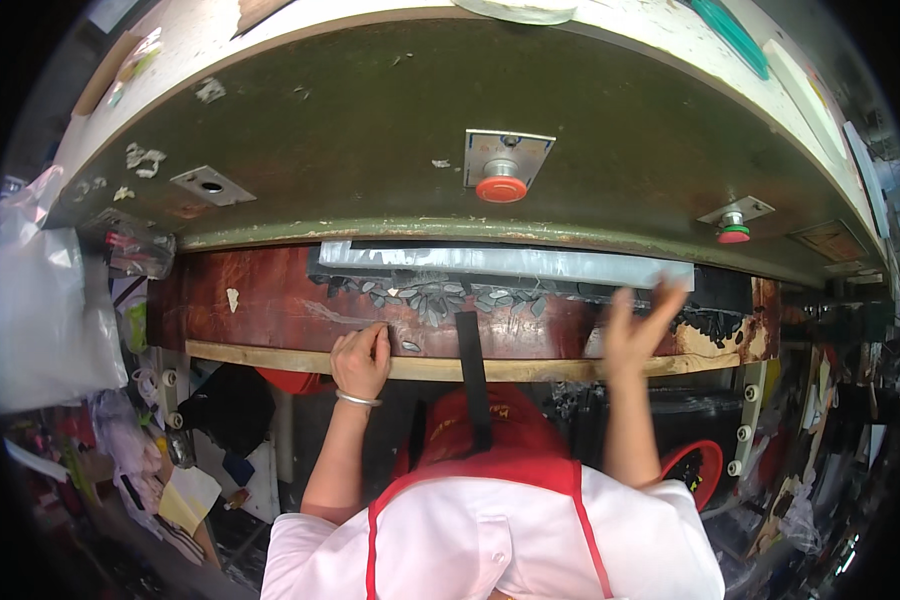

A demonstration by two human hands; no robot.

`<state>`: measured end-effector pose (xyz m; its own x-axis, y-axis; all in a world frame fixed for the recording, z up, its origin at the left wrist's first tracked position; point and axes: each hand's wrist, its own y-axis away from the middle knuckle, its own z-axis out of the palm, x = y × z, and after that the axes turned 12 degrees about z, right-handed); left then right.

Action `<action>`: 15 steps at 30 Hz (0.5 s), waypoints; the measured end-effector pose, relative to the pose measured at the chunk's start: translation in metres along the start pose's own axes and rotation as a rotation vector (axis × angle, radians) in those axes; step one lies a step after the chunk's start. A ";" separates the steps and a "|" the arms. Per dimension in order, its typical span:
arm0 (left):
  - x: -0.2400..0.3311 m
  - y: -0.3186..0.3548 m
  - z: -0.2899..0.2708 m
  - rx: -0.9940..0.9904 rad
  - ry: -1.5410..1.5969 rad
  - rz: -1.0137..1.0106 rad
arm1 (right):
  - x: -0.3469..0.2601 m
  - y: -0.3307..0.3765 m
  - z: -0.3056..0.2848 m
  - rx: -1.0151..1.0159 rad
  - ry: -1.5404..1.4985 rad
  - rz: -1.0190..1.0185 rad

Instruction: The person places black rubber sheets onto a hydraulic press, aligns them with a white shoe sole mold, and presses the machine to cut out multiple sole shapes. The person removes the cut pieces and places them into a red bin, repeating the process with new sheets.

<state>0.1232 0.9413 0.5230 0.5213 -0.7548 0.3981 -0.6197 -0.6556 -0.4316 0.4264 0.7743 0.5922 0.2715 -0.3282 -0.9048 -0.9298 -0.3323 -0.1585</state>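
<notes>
My left hand (361,361) rests at the wooden front edge of the reddish-brown board, its fingers curled closed; whatever may be inside them is hidden. My right hand (638,328) is raised over the right part of the board, blurred, its fingers spread by the right end of a long silvery-grey bar (510,265). That bar lies along the back of the board on dark material. In front of it are many small dark, chip-like scraps (435,302). Between my hands, a black strip (472,360) crosses the front edge and reaches down toward my red apron.
Behind the board rises a dark green machine panel (350,130) with a red push button (501,188) and a green-and-red button (733,232). Clear plastic sheeting (50,320) hangs at the left. A red tub (705,470) stands low at the right.
</notes>
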 end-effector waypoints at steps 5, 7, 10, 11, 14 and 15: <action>-0.001 0.022 0.004 0.035 0.103 0.049 | 0.044 0.101 0.007 -0.404 0.261 -0.275; 0.001 0.034 0.003 0.028 0.117 0.021 | 0.057 0.112 0.000 -0.437 0.204 -0.166; 0.007 0.052 -0.007 0.016 0.122 0.010 | 0.055 0.122 -0.016 -0.543 0.239 -0.237; 0.011 0.060 -0.013 -0.004 0.140 -0.001 | 0.050 0.126 -0.020 -0.537 0.256 -0.266; 0.024 0.078 -0.036 -0.071 0.171 -0.003 | 0.025 0.126 -0.020 -0.523 0.304 -0.017; 0.026 0.079 -0.045 -0.053 0.199 -0.038 | 0.016 0.120 -0.012 -0.424 0.148 -0.011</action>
<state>0.0613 0.8708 0.5353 0.4214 -0.7071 0.5678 -0.6347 -0.6772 -0.3724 0.3225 0.7184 0.5635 0.3425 -0.4354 -0.8325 -0.7508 -0.6596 0.0361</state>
